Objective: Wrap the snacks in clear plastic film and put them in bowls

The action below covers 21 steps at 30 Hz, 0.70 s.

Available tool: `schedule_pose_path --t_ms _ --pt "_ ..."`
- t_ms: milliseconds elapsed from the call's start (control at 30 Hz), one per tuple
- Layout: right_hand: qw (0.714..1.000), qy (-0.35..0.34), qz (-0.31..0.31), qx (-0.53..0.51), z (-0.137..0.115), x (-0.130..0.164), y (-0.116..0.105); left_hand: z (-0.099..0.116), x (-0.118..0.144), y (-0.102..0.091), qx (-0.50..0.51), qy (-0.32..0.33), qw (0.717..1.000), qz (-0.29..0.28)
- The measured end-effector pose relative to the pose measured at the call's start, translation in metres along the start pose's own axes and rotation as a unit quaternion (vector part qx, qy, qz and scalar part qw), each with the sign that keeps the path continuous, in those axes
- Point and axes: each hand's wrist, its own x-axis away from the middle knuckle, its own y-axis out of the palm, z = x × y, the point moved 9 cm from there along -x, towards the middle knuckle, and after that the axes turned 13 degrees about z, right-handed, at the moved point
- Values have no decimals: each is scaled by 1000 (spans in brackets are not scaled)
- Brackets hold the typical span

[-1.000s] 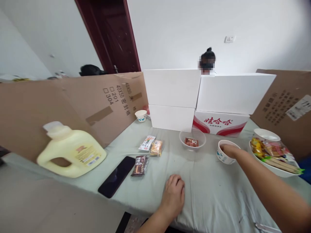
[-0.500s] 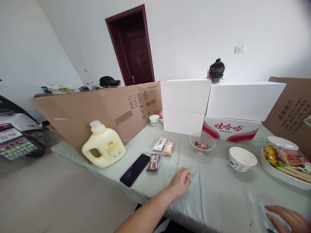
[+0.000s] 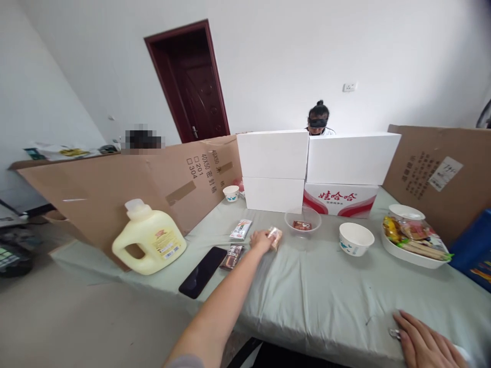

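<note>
My left hand (image 3: 262,239) pinches the light, crinkly snack packet (image 3: 275,236) by its edge mid-table, right hand (image 3: 422,343) flat and released at the near edge

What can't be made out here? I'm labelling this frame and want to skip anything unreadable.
Head view only:
- Orange snack packet: partly covered by the left hand; print too small.
- Right hand: cut off by the bottom edge; the small metal piece beside it is unidentifiable.
- Clear bowl: packet label too small.
</note>
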Motion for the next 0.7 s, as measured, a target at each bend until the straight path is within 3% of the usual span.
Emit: schedule_pose_path --t_ms 100,200,267,333,400,567,700 --pt "1000 0 -4 26 -9 -8 -8 40 42 27 61 107 992 -29" --pt "999 3 -8 36 -13 -10 -11 68 102 40 114 212 969 -52" --pt "999 5 -13 34 -12 -10 -10 76 143 40 139 285 947 -46" --pt "999 8 -22 22 -9 -9 -8 82 184 28 164 403 901 -5" --pt "999 9 -40 -2 -4 -7 -5 78 210 19 157 458 875 33" --pt "988 -11 -115 -100 0 -3 3 63 211 6 130 412 898 79" --pt "978 -10 -160 -136 -13 -11 12 68 211 2 166 420 889 69"
